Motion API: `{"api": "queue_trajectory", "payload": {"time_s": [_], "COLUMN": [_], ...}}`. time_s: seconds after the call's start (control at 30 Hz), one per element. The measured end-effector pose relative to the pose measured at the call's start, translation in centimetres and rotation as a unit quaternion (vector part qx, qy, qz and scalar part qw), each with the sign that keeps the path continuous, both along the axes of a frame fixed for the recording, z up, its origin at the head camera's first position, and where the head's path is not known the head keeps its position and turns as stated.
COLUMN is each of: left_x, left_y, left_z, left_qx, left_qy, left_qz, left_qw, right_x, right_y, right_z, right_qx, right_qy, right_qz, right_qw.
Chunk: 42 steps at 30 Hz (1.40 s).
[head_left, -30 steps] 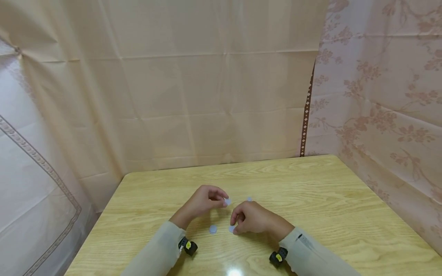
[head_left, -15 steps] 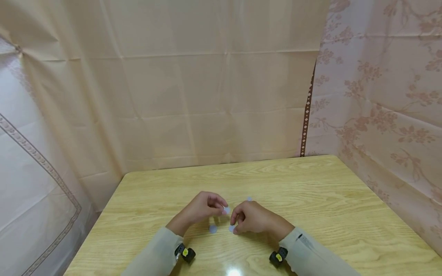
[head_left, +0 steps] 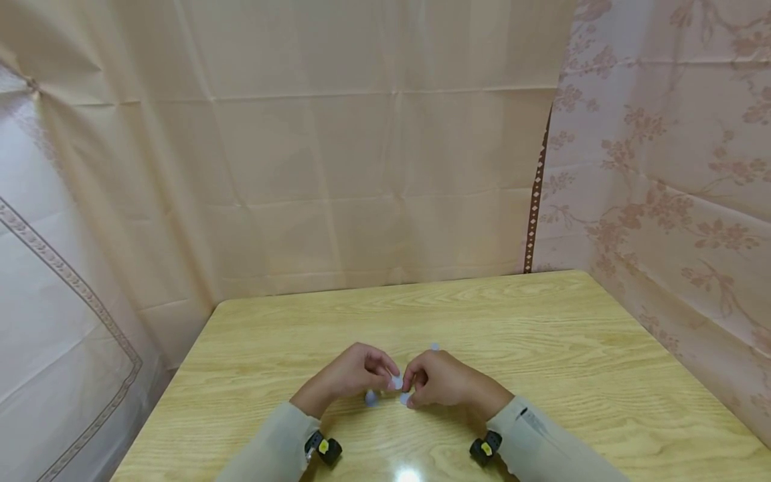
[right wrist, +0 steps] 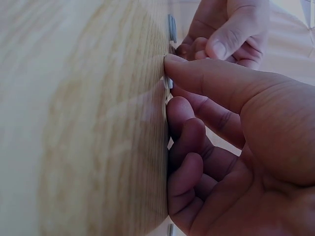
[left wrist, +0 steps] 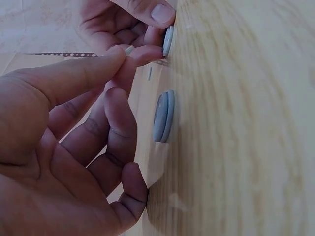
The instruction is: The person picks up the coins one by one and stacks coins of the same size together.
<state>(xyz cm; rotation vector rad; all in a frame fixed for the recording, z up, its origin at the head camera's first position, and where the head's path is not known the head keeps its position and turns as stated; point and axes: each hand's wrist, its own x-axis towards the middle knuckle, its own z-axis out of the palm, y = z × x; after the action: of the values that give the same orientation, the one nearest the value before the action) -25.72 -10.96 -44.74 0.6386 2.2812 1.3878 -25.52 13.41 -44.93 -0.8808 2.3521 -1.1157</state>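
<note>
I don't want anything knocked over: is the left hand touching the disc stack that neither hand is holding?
Apart. The left wrist view shows a clear gap between the fingers of the left hand and the disc stack.

- Left hand (head_left: 360, 371), lower middle of the head view: thumb and index finger pinch, the other fingers bent loosely inward.
- Right hand (head_left: 441, 378), just right of it: back of the hand upward, thumb and index finger in a low pinch, remaining fingers curled.
- Left forearm (head_left: 268, 443), sleeved, slants up from the bottom edge, left of centre.
- Right forearm (head_left: 545, 438), sleeved, slants up and leftward from the bottom edge, right of centre.
</note>
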Motion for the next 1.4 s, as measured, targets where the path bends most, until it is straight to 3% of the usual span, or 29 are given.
{"api": "queue_trajectory", "payload": {"time_s": [0.57, 1.03, 1.4], "left_x": [0.34, 0.67, 0.62], "left_y": [0.5, 0.73, 0.76], "left_z": [-0.29, -0.18, -0.19], "left_qx": [-0.049, -0.049, -0.061], "left_qy": [-0.002, -0.018, -0.003], "left_qz": [-0.016, 0.003, 0.003], "left_qw": [0.9987, 0.9986, 0.9981], "right_x": [0.01, -0.01, -0.17], "right_y": [-0.03, -0.09, -0.06], "right_z": [0.03, -0.02, -0.27], "right_qx": [-0.004, -0.001, 0.004], "right_qy": [-0.006, -0.003, 0.002], "right_qz": [-0.007, -0.008, -0.011], "right_qw": [1.0, 1.0, 1.0]}}
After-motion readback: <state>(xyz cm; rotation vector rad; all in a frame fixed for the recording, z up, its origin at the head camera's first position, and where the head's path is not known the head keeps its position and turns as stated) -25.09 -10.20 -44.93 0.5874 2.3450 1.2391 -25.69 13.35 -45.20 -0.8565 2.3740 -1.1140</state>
